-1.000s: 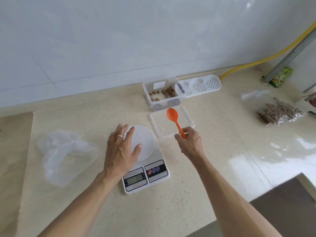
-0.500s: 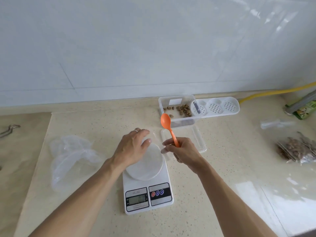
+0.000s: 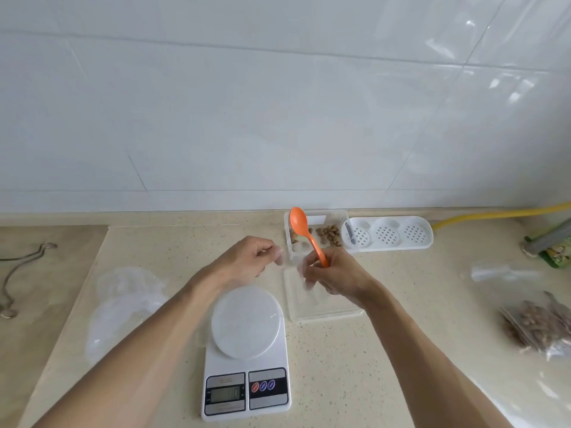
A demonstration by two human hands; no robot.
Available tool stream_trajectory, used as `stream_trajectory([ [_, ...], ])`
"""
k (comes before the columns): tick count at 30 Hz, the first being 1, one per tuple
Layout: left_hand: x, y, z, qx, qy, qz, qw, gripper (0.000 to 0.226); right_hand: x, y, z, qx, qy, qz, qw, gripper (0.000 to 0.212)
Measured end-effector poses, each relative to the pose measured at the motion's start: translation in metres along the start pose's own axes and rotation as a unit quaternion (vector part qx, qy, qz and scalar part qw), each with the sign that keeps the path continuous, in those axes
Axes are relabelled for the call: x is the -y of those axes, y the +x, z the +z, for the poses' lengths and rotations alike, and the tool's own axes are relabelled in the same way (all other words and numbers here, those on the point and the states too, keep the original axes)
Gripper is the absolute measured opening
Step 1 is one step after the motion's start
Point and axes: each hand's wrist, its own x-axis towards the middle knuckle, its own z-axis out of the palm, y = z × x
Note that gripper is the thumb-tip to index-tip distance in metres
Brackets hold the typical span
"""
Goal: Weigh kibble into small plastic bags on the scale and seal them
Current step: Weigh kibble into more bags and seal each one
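Note:
A white digital scale (image 3: 246, 389) with a round plate stands at the front of the counter, nothing on it. Behind it, my left hand (image 3: 245, 262) pinches the edge of a small clear plastic bag (image 3: 293, 267), barely visible between my hands. My right hand (image 3: 335, 274) grips the handle of an orange spoon (image 3: 299, 223), bowl pointing up, and its fingers also touch the bag. A clear container (image 3: 336, 216) by the wall holds a little brown kibble (image 3: 330, 234).
The container's clear lid (image 3: 324, 310) lies under my right wrist. A white perforated tray (image 3: 389, 234) sits right of the container. Crumpled clear bags (image 3: 123, 304) lie left, filled kibble bags (image 3: 537, 325) and an empty bag (image 3: 500, 273) right. Yellow hose (image 3: 494, 214) runs along the wall.
My left hand has lifted off the scale plate and moved back towards my right hand. My right hand has raised the spoon and met it above the lid.

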Motion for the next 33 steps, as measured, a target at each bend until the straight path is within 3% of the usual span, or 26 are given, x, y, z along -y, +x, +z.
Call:
stream_trajectory([
  [2, 0.0, 0.001, -0.009, -0.014, 0.007, 0.006, 1.0, 0.03, 0.0, 0.0, -0.01, -0.009, 0.036, 0.007, 0.999, 0.014],
  [7, -0.002, 0.003, -0.027, 0.042, -0.007, -0.036, 0.998, 0.022, 0.002, -0.001, -0.023, -0.03, 0.105, 0.028, 0.994, 0.013],
  [12, -0.003, 0.005, -0.039, 0.05, -0.011, -0.007, 0.999, 0.024, 0.009, -0.003, -0.022, -0.015, 0.206, 0.016, 0.978, 0.018],
  [16, 0.003, 0.005, -0.039, 0.004, 0.078, 0.002, 0.997, 0.023, 0.016, 0.0, -0.013, -0.026, 0.193, 0.025, 0.981, 0.018],
  [18, 0.002, 0.004, -0.031, -0.016, 0.098, 0.002, 0.995, 0.011, 0.016, 0.003, -0.006, -0.06, 0.16, 0.028, 0.985, 0.016],
  [19, -0.002, 0.002, -0.026, -0.009, 0.112, -0.001, 0.994, 0.028, 0.017, 0.006, -0.002, -0.079, 0.138, 0.027, 0.987, 0.012],
  [22, -0.012, -0.001, -0.008, 0.037, 0.224, 0.022, 0.974, 0.113, 0.016, 0.011, 0.009, -0.104, 0.087, 0.026, 0.99, 0.007],
  [25, -0.015, 0.001, 0.005, 0.028, 0.3, 0.065, 0.951, 0.135, 0.018, 0.013, 0.017, -0.094, 0.078, 0.024, 0.992, 0.009],
  [33, -0.012, 0.001, 0.006, -0.061, 0.164, 0.128, 0.976, 0.093, 0.012, 0.014, 0.014, -0.097, 0.101, 0.031, 0.99, 0.019],
])
